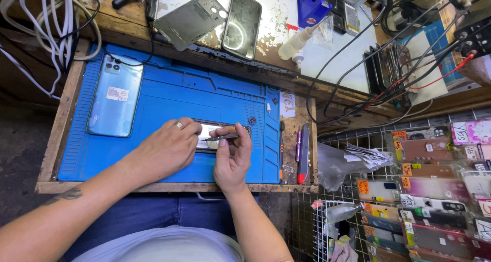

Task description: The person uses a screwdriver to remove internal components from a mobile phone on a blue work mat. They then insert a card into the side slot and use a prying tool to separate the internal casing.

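Left hand (166,148) pressing down on an opened phone (215,137) at centre frame, right hand (232,157) pinching tweezers (221,138) over it, blue mat (169,96) beneath, light-blue phone (115,96) at upper left

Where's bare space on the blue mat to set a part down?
Free: the blue mat between the light blue phone and the left hand, and the strip above both hands. Crowded: around the right hand with its tweezers, and the tool row at the mat's right edge.
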Action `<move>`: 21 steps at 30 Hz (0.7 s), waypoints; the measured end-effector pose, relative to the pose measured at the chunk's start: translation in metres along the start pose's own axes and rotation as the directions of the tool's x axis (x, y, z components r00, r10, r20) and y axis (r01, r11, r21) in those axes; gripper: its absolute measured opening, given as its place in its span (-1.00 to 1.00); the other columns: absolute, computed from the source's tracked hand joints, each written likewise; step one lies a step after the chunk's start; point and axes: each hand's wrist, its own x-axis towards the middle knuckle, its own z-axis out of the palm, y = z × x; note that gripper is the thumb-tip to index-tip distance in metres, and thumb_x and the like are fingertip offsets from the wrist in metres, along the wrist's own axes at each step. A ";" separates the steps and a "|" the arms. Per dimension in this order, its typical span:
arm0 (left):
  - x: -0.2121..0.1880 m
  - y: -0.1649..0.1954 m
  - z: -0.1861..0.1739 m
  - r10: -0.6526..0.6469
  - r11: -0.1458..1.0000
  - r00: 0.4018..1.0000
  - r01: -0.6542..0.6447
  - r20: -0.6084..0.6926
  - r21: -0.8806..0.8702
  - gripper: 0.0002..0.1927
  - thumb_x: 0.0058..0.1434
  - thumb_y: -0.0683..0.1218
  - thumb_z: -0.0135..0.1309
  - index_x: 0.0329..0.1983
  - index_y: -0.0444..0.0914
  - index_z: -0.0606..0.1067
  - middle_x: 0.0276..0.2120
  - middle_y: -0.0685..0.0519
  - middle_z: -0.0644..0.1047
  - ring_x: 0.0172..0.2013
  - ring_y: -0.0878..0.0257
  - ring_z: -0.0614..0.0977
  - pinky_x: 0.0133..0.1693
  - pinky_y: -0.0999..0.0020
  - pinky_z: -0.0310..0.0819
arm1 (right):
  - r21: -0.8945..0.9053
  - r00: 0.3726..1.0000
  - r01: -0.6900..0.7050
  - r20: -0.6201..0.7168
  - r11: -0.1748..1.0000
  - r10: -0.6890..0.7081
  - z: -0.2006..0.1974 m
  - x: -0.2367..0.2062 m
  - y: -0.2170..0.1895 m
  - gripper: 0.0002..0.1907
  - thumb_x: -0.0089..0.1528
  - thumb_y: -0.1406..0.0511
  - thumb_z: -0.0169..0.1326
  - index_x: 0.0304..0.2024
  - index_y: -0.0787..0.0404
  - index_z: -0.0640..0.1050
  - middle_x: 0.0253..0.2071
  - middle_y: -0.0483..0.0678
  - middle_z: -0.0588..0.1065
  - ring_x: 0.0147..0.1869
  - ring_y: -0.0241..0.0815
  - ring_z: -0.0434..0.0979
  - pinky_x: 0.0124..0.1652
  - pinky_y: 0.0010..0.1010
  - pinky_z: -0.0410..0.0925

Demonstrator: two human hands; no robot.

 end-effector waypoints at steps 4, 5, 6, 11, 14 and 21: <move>0.002 -0.001 0.003 -0.007 1.000 0.999 0.007 -0.034 -0.015 -0.89 0.01 -0.19 0.08 -0.51 -0.37 0.50 -0.20 -0.13 0.53 -0.11 0.00 0.53 -0.18 0.12 0.44 | -0.005 0.999 -0.011 -0.046 1.000 0.011 0.000 0.002 -0.001 -0.47 0.46 0.53 -0.14 0.47 0.20 0.15 0.11 0.06 0.44 0.15 -0.16 0.52 0.19 -0.33 0.44; 0.002 -0.002 0.003 -0.015 1.000 1.000 0.015 -0.026 -0.023 -0.89 0.00 -0.19 0.08 -0.52 -0.37 0.49 -0.21 -0.12 0.53 -0.12 0.00 0.53 -0.20 0.12 0.44 | -0.003 0.998 -0.019 -0.059 1.000 0.019 0.000 0.002 -0.001 -0.47 0.46 0.53 -0.13 0.47 0.21 0.15 0.11 0.06 0.44 0.15 -0.16 0.52 0.19 -0.33 0.43; 0.001 -0.002 0.003 -0.013 1.000 1.000 0.013 -0.013 -0.019 -0.90 0.01 -0.19 0.08 -0.52 -0.36 0.49 -0.22 -0.12 0.53 -0.13 0.00 0.53 -0.20 0.12 0.44 | -0.002 0.997 -0.027 -0.072 1.000 0.027 -0.001 0.002 -0.001 -0.47 0.46 0.53 -0.13 0.46 0.21 0.15 0.10 0.07 0.44 0.15 -0.16 0.51 0.19 -0.33 0.43; -0.001 -0.003 0.004 0.032 0.999 0.999 -0.033 0.045 0.023 -0.90 0.06 -0.19 0.08 -0.52 -0.33 0.47 -0.31 -0.08 0.50 -0.15 0.00 0.53 -0.20 0.12 0.45 | 0.022 0.996 -0.033 -0.085 0.999 0.035 0.000 0.003 0.000 -0.47 0.46 0.52 -0.13 0.46 0.23 0.15 0.10 0.06 0.43 0.16 -0.16 0.50 0.21 -0.32 0.42; 0.000 -0.006 0.005 0.031 0.999 0.998 -0.031 0.051 0.008 -0.89 0.08 -0.19 0.07 -0.52 -0.33 0.46 -0.31 -0.09 0.49 -0.17 0.01 0.53 -0.19 0.13 0.45 | 0.033 0.995 -0.042 -0.093 0.999 0.044 0.000 0.003 0.000 -0.47 0.46 0.52 -0.13 0.46 0.24 0.15 0.10 0.06 0.44 0.16 -0.16 0.50 0.20 -0.31 0.42; -0.002 -0.006 0.006 0.003 0.999 0.999 -0.005 -0.032 -0.048 -0.87 0.07 -0.18 0.07 -0.46 -0.38 0.47 -0.24 -0.13 0.51 -0.16 -0.03 0.53 -0.15 0.10 0.48 | 0.049 0.992 -0.061 -0.107 0.997 0.066 -0.001 0.005 0.001 -0.49 0.46 0.51 -0.13 0.45 0.25 0.16 0.09 0.07 0.44 0.14 -0.16 0.51 0.20 -0.31 0.42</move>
